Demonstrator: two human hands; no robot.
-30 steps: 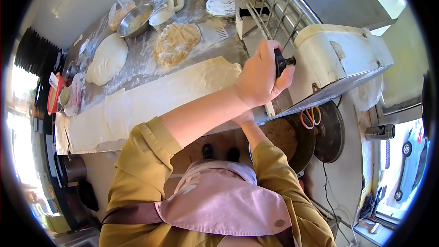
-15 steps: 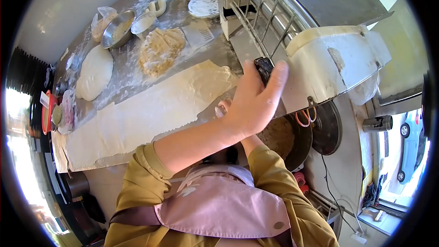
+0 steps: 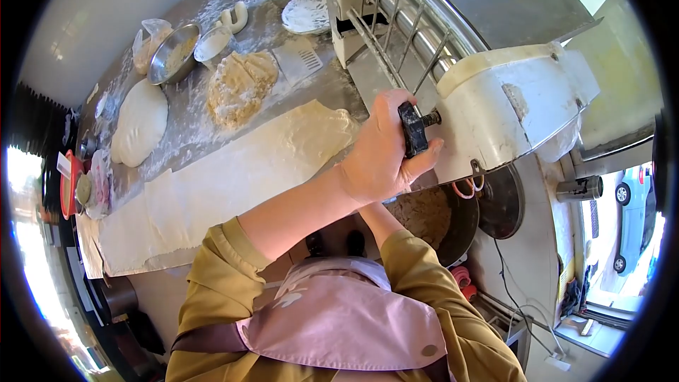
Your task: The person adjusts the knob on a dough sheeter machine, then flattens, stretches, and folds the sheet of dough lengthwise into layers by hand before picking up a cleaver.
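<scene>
Here, floured worktop (image 3: 187, 110), upper left; roller machine (image 3: 488, 113), upper right. Left hand (image 3: 378, 145): fingers curled round black knob (image 3: 414, 129); right hand hidden, grip unclear.

The floury table (image 3: 188, 114) is loaded: dough sheet (image 3: 226, 187) spread in front, white dough (image 3: 140, 124), crumbly dough (image 3: 242, 90), metal bowl (image 3: 182, 69) set behind!

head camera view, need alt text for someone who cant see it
A bare left hand grips a black knob on a white machine; the right hand is hidden. A long dough sheet lies along a floury table, with a smooth dough lump and a rough yellowish lump beyond.
</scene>
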